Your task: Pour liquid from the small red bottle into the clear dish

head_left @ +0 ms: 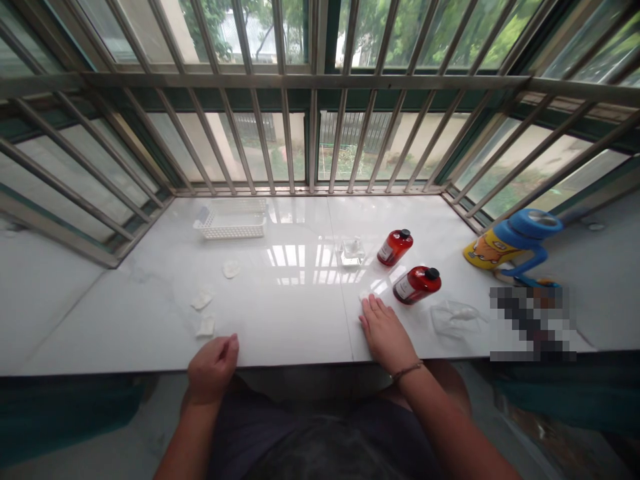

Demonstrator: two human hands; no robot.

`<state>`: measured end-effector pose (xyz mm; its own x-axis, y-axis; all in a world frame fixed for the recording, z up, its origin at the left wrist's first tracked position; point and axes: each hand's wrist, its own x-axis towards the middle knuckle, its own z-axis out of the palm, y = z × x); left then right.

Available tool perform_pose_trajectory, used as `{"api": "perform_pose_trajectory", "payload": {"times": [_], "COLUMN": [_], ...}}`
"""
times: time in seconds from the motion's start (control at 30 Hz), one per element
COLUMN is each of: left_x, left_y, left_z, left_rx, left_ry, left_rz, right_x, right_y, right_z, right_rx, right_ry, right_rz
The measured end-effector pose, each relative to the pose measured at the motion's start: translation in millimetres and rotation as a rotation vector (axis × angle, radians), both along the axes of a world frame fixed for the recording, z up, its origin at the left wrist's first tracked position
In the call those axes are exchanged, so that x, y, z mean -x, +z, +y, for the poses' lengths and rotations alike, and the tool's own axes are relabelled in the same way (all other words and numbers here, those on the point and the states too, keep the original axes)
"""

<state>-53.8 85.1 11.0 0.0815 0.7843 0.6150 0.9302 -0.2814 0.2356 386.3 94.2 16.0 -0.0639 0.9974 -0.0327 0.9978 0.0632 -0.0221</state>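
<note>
My right hand (384, 331) lies flat on the white sill (300, 313), fingers stretched forward, fingertips on a small white pad (365, 294). Just to its right lies a red bottle with a black cap (417, 284) on its side; a second red bottle (395, 247) lies further back. My left hand (213, 368) rests at the sill's front edge with fingers curled loosely, nothing visible in it. Three small white pads (204, 313) lie ahead of it on the left.
A white slotted basket (233, 220) stands at the back left. A small clear container (353, 252) sits mid-sill. A clear plastic wrapper (456, 317) lies right of the bottles. A yellow and blue jug (510, 243) lies at the right. Window bars close off the back.
</note>
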Motion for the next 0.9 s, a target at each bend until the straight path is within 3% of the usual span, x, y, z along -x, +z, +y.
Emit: {"api": "perform_pose_trajectory", "payload": {"times": [0.33,0.47,0.73,0.9], "left_x": [0.7,-0.1,0.2,0.3], "left_y": [-1.6,-0.9,-3.0,-4.5], "left_z": [0.2,0.7,1.0,1.0], "left_rx": [0.037,0.047,0.042,0.031], "left_ry": [0.033,0.035,0.028,0.029], "left_rz": [0.026,0.022,0.018,0.024], "right_x": [-8.3,-11.0,-2.0,34.6], "right_y": [9.9,10.7,17.8,19.0], "right_z": [89.9,107.7,85.7,37.7], "right_rx": [0.029,0.026,-0.002,-0.009], "right_ry": [-0.088,-0.096,-0.070,0.021], "right_rz": [0.033,0.047,0.051,0.065]}}
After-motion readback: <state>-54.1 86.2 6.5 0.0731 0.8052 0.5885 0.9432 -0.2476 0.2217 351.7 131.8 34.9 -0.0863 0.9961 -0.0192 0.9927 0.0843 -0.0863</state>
